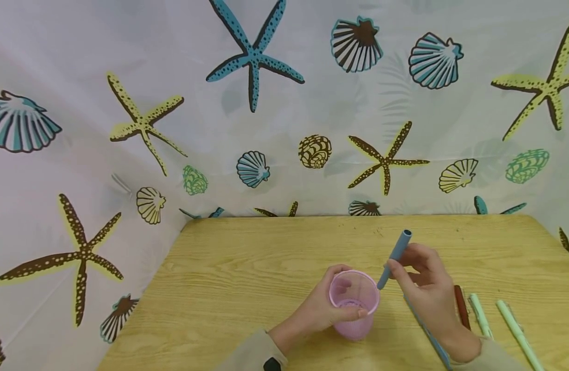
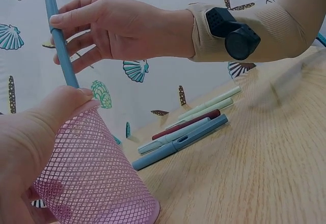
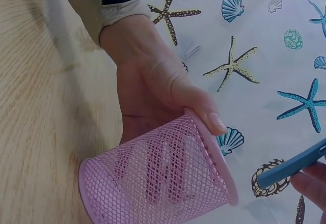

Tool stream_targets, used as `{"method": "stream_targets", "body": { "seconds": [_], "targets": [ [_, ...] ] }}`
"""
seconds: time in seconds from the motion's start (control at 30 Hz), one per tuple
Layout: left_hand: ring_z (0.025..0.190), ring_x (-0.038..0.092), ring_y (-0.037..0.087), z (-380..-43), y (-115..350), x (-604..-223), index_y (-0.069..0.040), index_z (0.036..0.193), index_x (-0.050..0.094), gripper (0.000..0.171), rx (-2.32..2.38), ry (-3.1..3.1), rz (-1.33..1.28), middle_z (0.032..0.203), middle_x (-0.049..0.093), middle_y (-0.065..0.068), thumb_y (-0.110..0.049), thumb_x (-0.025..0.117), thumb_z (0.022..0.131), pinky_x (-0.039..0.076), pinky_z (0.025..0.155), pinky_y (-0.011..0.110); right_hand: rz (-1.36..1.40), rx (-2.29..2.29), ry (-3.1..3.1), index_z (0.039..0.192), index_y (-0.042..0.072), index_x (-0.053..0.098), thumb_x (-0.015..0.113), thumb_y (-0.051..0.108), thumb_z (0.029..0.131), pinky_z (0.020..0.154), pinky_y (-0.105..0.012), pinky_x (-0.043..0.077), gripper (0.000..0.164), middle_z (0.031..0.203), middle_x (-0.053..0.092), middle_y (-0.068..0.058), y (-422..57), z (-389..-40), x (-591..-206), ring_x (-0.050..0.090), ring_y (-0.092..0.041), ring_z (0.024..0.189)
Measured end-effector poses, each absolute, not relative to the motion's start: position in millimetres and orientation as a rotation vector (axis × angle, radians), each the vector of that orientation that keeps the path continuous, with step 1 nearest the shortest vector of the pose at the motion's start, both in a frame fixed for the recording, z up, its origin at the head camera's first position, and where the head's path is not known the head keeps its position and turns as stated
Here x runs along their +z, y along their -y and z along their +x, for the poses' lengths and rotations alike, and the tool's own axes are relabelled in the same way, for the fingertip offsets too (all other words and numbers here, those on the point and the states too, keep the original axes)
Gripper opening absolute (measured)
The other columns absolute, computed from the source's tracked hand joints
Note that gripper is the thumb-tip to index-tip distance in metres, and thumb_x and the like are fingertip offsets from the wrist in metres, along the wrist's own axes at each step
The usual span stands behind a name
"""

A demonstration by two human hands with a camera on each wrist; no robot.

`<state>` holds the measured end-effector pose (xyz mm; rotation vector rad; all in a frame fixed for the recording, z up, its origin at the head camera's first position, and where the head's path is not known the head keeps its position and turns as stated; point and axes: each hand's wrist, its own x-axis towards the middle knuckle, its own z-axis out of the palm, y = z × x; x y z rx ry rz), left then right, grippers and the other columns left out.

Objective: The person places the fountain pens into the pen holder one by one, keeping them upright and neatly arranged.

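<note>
My left hand (image 1: 318,307) grips a pink mesh pen cup (image 1: 354,329), thumb over the near side of its rim and fingers round the far side. The cup leans in the left wrist view, its base low by the wooden tabletop. My right hand (image 1: 428,291) pinches a blue pen (image 1: 397,255) between thumb and fingers, above the table. The pen stands slanted, with its lower end right by the cup's right rim in the head view. Through the mesh, the left fingers (image 3: 165,170) show behind the cup wall.
On the wooden table (image 1: 229,268), right of the cup, lie several pens: a blue pen (image 2: 181,142) with a clip, a light blue one (image 2: 173,135), a dark red one (image 1: 462,307) and light green ones (image 1: 516,327). A curtain (image 1: 284,123) printed with shells and starfish hangs behind.
</note>
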<state>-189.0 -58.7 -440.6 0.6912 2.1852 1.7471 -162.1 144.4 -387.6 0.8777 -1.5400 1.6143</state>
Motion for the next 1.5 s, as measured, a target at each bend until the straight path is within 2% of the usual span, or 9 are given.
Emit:
{"method": "stream_targets", "body": {
  "seconds": [0.43,0.53,0.6,0.77,0.97,1.23,1.4,1.5],
  "targets": [
    [0.118,0.046,0.022,-190.8,54.7,-442.1,-0.023,0.133,0.033,0.074,1.755,-2.157,0.688,0.125,0.048,0.000,-0.025,0.079,0.074,0.041,0.094,0.042,0.830,1.460,1.739,0.105,-0.016,0.050,0.064,-0.006,0.084,0.058,-0.020,0.051,0.027,0.087,0.059,-0.019,-131.6,-148.6,-380.0,0.062,-0.015,0.078],
    [0.117,0.047,0.024,-190.5,53.7,-443.3,-0.023,0.132,0.033,0.074,1.775,-2.135,0.705,0.125,0.049,0.001,-0.024,0.079,0.075,0.041,0.094,0.043,0.828,1.427,1.756,0.103,-0.015,0.052,0.065,-0.007,0.082,0.058,-0.021,0.052,0.026,0.086,0.060,-0.020,-132.7,-150.5,-385.7,0.063,-0.016,0.078],
    [0.116,0.048,0.024,-190.2,53.1,-444.2,-0.023,0.132,0.033,0.074,1.786,-2.124,0.711,0.124,0.050,0.001,-0.023,0.079,0.074,0.040,0.094,0.044,0.827,1.415,1.782,0.103,-0.014,0.053,0.065,-0.014,0.078,0.060,-0.022,0.052,0.028,0.086,0.060,-0.020,-135.3,-153.4,-392.3,0.064,-0.015,0.079],
    [0.116,0.048,0.024,-190.4,51.4,-446.5,-0.025,0.131,0.033,0.073,1.801,-2.102,0.713,0.125,0.049,0.001,-0.023,0.079,0.075,0.040,0.094,0.045,0.764,1.377,1.935,0.106,-0.005,0.056,0.066,-0.022,0.071,0.065,-0.024,0.053,0.040,0.092,0.062,-0.011,-143.2,-161.4,-412.8,0.062,-0.012,0.084],
    [0.116,0.048,0.024,-188.9,54.7,-445.9,-0.023,0.134,0.032,0.074,1.785,-2.122,0.687,0.126,0.049,0.002,-0.026,0.078,0.076,0.042,0.093,0.044,0.708,1.295,2.087,0.103,0.008,0.060,0.071,-0.010,0.075,0.066,-0.029,0.053,0.034,0.099,0.059,-0.002,-141.4,-165.7,-426.3,0.058,-0.017,0.090],
    [0.116,0.048,0.027,-188.5,56.5,-444.6,-0.022,0.133,0.033,0.073,1.814,-2.086,0.709,0.126,0.049,0.005,-0.024,0.078,0.076,0.041,0.093,0.047,0.682,1.297,2.131,0.099,0.008,0.060,0.071,-0.007,0.077,0.064,-0.028,0.053,0.029,0.099,0.058,0.002,-138.6,-165.9,-430.5,0.058,-0.020,0.088],
    [0.116,0.048,0.028,-189.0,56.8,-445.8,-0.021,0.133,0.032,0.073,1.827,-2.086,0.729,0.126,0.049,0.003,-0.023,0.077,0.076,0.041,0.093,0.047,0.683,1.283,2.145,0.100,0.004,0.061,0.070,-0.006,0.078,0.063,-0.027,0.053,0.026,0.099,0.060,-0.003,-138.7,-165.8,-432.5,0.059,-0.021,0.088],
    [0.116,0.049,0.026,-190.0,57.7,-446.3,-0.023,0.134,0.032,0.072,1.833,-2.075,0.737,0.126,0.050,0.001,-0.022,0.076,0.077,0.042,0.092,0.045,0.689,1.271,2.141,0.100,0.003,0.061,0.070,-0.006,0.078,0.062,-0.027,0.053,0.026,0.098,0.060,-0.004,-138.7,-165.8,-432.4,0.059,-0.022,0.087]
  ]
}}
